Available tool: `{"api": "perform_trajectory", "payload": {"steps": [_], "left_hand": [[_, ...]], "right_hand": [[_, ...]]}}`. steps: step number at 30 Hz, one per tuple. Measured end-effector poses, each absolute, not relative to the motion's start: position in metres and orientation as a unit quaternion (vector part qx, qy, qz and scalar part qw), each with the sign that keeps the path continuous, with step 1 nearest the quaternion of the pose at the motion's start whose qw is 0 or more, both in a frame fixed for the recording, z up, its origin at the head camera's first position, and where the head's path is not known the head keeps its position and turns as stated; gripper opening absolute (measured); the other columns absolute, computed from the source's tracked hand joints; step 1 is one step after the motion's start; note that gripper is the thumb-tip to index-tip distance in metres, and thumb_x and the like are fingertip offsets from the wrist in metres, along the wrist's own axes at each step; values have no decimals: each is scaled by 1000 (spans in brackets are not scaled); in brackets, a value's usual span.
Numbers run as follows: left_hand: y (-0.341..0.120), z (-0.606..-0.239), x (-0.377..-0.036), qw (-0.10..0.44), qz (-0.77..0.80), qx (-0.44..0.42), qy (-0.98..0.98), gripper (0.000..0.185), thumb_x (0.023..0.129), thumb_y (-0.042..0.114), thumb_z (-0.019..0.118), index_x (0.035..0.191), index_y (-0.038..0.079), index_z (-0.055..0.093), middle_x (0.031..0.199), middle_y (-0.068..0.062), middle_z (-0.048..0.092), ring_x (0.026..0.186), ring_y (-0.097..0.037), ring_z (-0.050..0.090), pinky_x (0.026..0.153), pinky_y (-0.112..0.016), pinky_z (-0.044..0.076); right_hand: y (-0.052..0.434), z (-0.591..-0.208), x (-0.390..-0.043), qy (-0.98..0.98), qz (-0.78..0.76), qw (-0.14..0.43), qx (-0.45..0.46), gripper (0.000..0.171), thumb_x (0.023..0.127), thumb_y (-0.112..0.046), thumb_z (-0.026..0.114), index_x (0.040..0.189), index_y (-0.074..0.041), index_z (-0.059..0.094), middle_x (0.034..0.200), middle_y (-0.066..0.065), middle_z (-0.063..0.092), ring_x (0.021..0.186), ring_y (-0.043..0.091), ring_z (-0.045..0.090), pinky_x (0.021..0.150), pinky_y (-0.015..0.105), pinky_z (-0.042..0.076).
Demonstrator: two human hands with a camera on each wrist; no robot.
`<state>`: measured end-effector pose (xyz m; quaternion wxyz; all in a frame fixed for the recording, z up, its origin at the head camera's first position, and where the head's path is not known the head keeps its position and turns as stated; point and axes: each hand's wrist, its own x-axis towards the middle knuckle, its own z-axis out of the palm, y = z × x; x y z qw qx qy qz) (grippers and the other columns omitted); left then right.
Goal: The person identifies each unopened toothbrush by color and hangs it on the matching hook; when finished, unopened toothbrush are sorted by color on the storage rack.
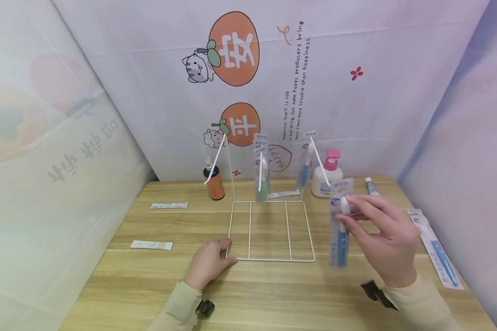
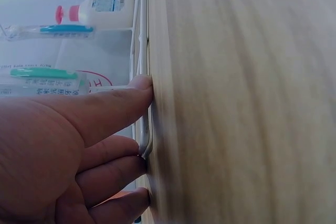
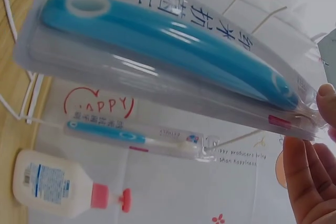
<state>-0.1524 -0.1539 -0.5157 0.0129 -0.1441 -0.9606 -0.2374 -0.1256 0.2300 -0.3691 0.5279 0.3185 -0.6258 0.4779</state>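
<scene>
The backdrop (image 1: 273,82) is carrying the clearest writing: running up it sideways is "Happiness itself is not a bad thing, but some happy producers bring many times more trouble than happiness," with "HAPPY" in a red outline lower down and orange fruit drawings bearing white characters. The packaged blue toothbrush (image 1: 340,230) I am holding is showing large blue Chinese characters along its card in the right wrist view; the small print is too blurred for me to read, and the pump bottle (image 1: 326,177) label is likewise unreadable.

My right hand (image 1: 383,234) is pinching the top of that pack between thumb and fingertips, so it is hanging upright above the desk (image 1: 149,276), just to the right of the white wire rack (image 1: 273,230). My left hand (image 1: 209,262) is lying relaxed, its straight fingers pressing the near left corner of the rack's base against the desk and gripping nothing.

Two more packaged toothbrushes, one green (image 1: 262,177) and one blue (image 1: 305,165), are hanging on the rack's prongs. An orange bottle (image 1: 215,184) is standing at the back left, and another packaged toothbrush (image 1: 436,248) is lying at the desk's right edge. The desk is light wood grain, and pale printed sheeting is enclosing it on three sides.
</scene>
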Motion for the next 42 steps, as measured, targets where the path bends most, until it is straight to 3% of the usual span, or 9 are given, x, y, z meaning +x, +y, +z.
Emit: {"api": "perform_trajectory", "payload": {"steps": [9,16,21,24,27,36,42], "left_hand": [[-154,-515,-152,9,-238,-142,-961,63,91,36,89,140,2,71,145,-18,66,133,-47,63,107,-60,53],[-154,-516,-153,7,-239,-139,-961,63,91,36,89,141,2,71,145,-16,66,133,-46,63,107,-60,53],[-154,-516,-152,7,-241,-137,-961,63,91,36,89,140,2,71,145,-16,67,133,-46,63,107,-60,53],[-154,-515,-152,7,-242,-139,-960,62,91,36,89,140,2,71,145,-16,67,133,-47,63,107,-60,53],[-154,-515,-153,8,-242,-141,-960,62,91,35,89,141,2,71,145,-17,67,133,-47,62,108,-60,53],[-154,-517,-153,8,-238,-141,-961,63,91,37,88,141,2,71,146,-16,66,134,-47,62,109,-60,52],[-154,-516,-153,6,-236,-135,-962,63,91,37,89,141,2,71,145,-18,67,133,-48,62,108,-62,52]], "right_hand": [[210,-370,-133,-643,453,548,286,46,93,-33,89,100,12,81,92,32,74,80,9,73,73,10,57],[214,-384,-155,-681,436,523,271,45,95,-34,86,108,9,81,101,25,76,79,15,75,66,12,57],[219,-396,-183,-703,421,512,258,37,86,-15,93,114,6,81,108,21,77,83,20,76,70,14,60],[221,-398,-199,-717,409,507,247,43,76,0,96,116,5,81,112,20,77,87,21,75,77,13,58],[221,-396,-214,-730,393,508,235,50,72,4,98,118,3,80,116,19,77,88,25,76,80,9,55],[222,-394,-245,-750,378,492,227,43,84,-5,93,124,1,77,123,17,73,94,28,77,84,6,53],[221,-395,-259,-750,375,494,229,43,87,-6,92,126,1,77,126,18,73,92,32,79,84,7,54]]}}
